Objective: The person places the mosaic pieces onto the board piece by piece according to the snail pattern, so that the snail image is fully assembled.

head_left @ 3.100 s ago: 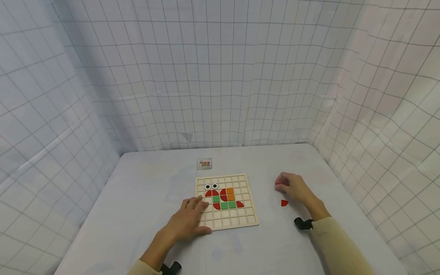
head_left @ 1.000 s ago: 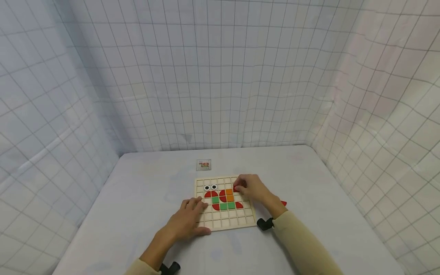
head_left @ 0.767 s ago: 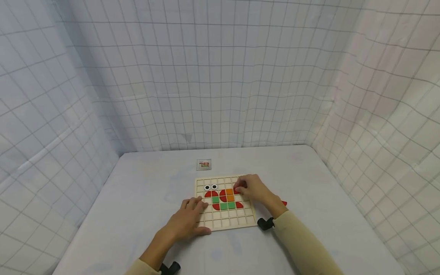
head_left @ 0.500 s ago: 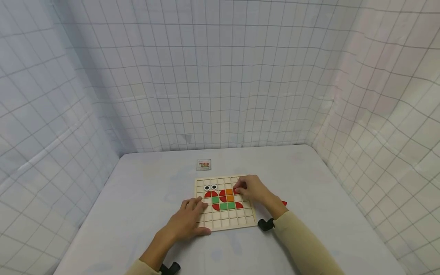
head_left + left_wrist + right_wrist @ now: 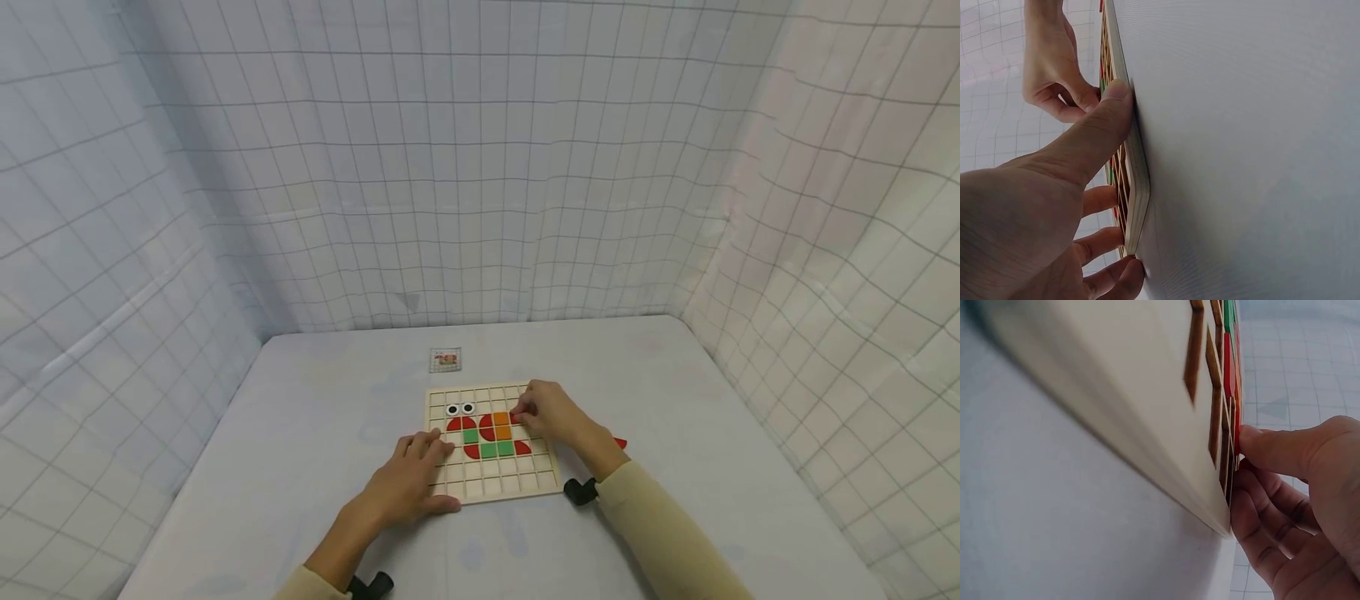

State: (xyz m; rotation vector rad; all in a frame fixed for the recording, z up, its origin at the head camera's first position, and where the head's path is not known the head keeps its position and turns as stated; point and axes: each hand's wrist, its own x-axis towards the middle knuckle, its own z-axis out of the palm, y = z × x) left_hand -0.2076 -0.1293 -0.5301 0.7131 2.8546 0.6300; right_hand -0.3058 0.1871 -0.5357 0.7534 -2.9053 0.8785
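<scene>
A pale wooden grid board (image 5: 497, 487) lies on the table, bearing red quarter-circle tiles, green square tiles (image 5: 488, 450), orange square tiles (image 5: 502, 432) and two eye tiles (image 5: 452, 410). My left hand (image 5: 408, 475) rests over its near-left corner, fingers spread at the left side and thumb along the near edge. At the upper right of the pattern, my right hand (image 5: 547, 412) pinches a red quarter-circle tile (image 5: 515, 418) right beside the upper orange square. In the right wrist view its thumb (image 5: 1260, 447) touches the red tile; the other fingers curl by the board's edge.
A small picture card (image 5: 446, 360) lies behind the board. Another red tile (image 5: 619, 443) lies on the table to the right, partly behind my right wrist. White grid-patterned curtains (image 5: 480, 208) surround the table's back and sides.
My right hand has carried the red tile left from the table onto the board, then lowered it beside the orange square; its fingertips have just shifted slightly right. My left hand stays in place.
</scene>
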